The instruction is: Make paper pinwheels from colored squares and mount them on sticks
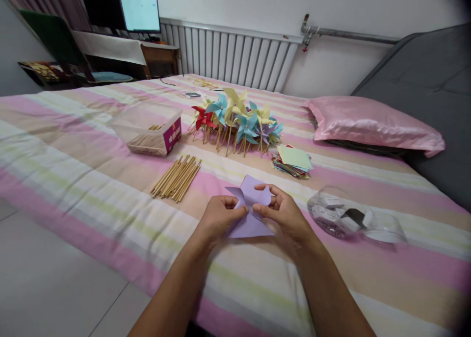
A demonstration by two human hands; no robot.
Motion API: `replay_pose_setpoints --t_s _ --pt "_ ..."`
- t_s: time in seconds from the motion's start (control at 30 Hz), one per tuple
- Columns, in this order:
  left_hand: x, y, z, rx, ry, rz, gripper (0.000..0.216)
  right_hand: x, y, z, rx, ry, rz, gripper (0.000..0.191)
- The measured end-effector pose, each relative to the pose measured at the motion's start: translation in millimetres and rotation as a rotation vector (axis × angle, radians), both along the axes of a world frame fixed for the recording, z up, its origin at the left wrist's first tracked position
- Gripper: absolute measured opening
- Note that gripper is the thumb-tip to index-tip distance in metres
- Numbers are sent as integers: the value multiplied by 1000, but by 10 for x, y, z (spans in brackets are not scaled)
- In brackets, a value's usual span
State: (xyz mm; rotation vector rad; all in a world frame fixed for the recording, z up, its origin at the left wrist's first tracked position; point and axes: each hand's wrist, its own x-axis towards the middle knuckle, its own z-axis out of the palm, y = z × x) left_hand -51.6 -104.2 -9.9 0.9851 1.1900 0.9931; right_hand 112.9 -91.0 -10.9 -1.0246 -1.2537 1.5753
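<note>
A purple paper pinwheel sheet (248,229) is held above the bed between my two hands, with some of its corners curled toward the middle. My left hand (221,214) grips its left side, the thumb pressing near the centre. From the right, my right hand (281,209) pinches the paper, thumb near the centre and fingers behind a curled flap. Sticks (176,177) lie in a loose bundle to the left of my hands. Beyond them stands a cluster of finished paper pinwheels (235,106) in red, blue, yellow and purple.
A clear plastic box (143,126) holds more sticks. Coloured paper squares (294,158) are stacked right of the pinwheels. An open clear jar (331,214) with small packets lies at the right. A pink pillow (375,123) rests near the grey headboard (423,91).
</note>
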Motion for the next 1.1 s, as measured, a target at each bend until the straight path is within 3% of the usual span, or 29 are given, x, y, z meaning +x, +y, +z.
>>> replay_pose_setpoints --t_s 0.43,0.57,0.67,0.73,0.87,0.93,1.1 --pt "5 31 -29 -25 -49 46 23 63 88 -13 9 -16 -232 55" --pt "15 38 -34 -40 -57 94 21 81 113 -28 137 -22 -395 49" --pt "18 47 -39 -65 -73 215 23 83 68 24 305 -24 -512 39" --pt "13 55 -35 -91 -108 307 26 82 3 84 403 -49 -450 30" --pt "-13 76 -15 -109 -298 414 21 45 -125 155 429 -237 11 15" --pt "-29 89 -11 -93 -393 428 21 -1 -150 131 422 -341 155 17" --pt "-42 105 -32 -70 -491 411 19 -134 -111 -31 516 -383 104 30"
